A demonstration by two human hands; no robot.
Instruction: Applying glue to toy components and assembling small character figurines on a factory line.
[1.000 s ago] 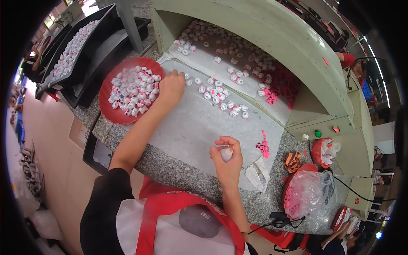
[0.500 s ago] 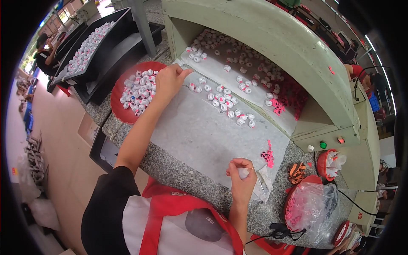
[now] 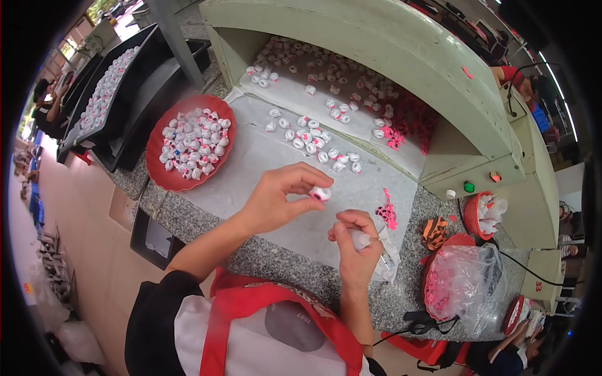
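Observation:
My left hand (image 3: 274,199) is over the middle of the pale work sheet (image 3: 276,241), pinching a small round white piece with pink on it (image 3: 320,193) between thumb and fingers. Close by on the right, my right hand (image 3: 359,262) is wrapped round a small whitish squeeze bottle (image 3: 360,239) with a thin tip. Beyond my hands lies a loose group of similar white-and-pink pieces (image 3: 311,133). Small pink bits (image 3: 387,212) lie on the sheet to the right of my hands.
A red bowl (image 3: 157,172) heaped with white pieces stands left. Black trays (image 3: 135,106) are beyond it. The green arched machine (image 3: 376,44) holds pieces in its opening. At right are a plastic-covered red bowl (image 3: 433,263), a small red basket (image 3: 471,216) and an orange-black object (image 3: 434,233).
My left hand has come back from the sheet's far left corner to the middle, now with a white piece in it. My right hand still holds the bottle. The whole view has shifted slightly.

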